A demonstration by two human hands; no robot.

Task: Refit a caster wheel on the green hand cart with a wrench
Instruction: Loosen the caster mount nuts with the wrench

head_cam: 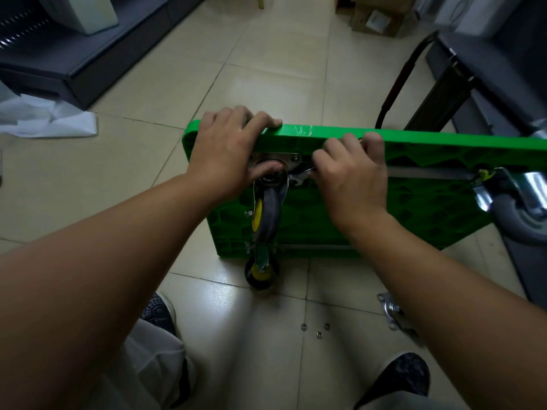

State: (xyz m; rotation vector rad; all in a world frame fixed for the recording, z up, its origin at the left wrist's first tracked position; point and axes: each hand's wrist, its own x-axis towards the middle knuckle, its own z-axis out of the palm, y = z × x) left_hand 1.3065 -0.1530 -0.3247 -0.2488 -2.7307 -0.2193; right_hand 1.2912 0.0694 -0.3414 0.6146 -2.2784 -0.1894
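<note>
Cart (325,132) stands edgewise; left hand (225,155) grips it; right hand (352,177) holds wrench (299,174).

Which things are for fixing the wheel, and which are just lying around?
For the job: cart, caster, wrench in the right hand, left hand gripping the cart, probably the rings on the floor.

Just lying about: paper, boxes.
</note>
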